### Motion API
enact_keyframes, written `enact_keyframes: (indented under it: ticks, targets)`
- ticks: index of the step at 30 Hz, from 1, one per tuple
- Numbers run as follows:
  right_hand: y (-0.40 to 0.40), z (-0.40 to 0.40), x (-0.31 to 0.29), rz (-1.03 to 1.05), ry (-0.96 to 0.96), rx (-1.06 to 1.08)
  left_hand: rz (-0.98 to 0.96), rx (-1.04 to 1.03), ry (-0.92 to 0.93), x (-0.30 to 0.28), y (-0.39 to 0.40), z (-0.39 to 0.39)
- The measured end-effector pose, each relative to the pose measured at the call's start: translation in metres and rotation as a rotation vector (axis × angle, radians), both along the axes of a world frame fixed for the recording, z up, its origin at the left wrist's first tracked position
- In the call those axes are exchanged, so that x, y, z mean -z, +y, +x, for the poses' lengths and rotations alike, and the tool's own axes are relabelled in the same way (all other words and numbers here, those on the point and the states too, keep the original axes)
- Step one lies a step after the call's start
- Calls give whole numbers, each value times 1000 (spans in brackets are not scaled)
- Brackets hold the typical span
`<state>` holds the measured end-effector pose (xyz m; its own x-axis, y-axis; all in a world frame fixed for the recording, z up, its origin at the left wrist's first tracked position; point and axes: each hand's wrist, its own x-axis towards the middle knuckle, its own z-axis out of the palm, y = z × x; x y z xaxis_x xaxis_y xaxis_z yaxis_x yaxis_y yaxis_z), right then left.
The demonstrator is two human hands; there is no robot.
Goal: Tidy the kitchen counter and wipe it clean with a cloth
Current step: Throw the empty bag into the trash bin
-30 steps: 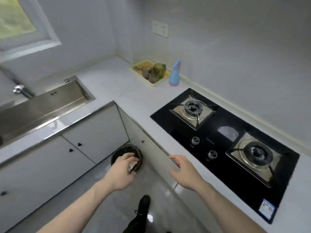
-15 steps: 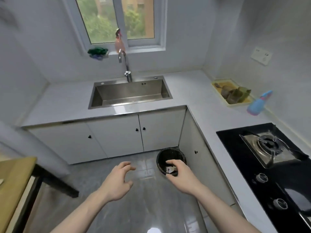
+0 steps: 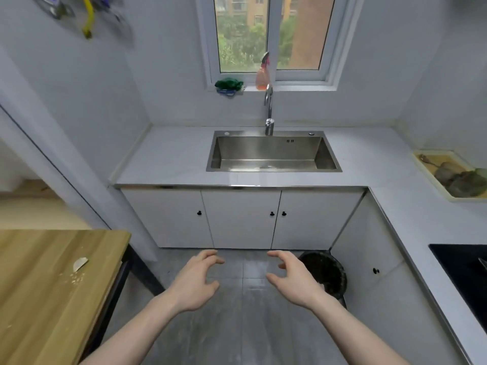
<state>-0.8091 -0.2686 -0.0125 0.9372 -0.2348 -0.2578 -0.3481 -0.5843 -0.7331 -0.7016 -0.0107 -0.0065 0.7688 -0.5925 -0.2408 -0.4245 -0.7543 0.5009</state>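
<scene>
— Inspector: Where is the cloth sitting?
— Assistant: The green cloth [image 3: 228, 85] is lying bunched on the windowsill, beside the pink spray bottle [image 3: 262, 76], above the sink [image 3: 272, 153] set in the counter [image 3: 171, 159].
— Inspector: And the hands?
— Assistant: The left hand [image 3: 196, 281] and right hand [image 3: 292, 279] are hovering over the floor, fingers spread and loosely curled, holding nothing; the black bin [image 3: 328, 272] is standing just beside the right hand
</scene>
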Motion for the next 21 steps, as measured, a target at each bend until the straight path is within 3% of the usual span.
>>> enact_keyframes:
  ticks: [9,21]
  targets:
    - [13,57,-2,1,-4,-30,-3,-26,7,2,16,52]
    - [-74,142,0,15,11,-142,-28,-137,-13,-3,-73,106]
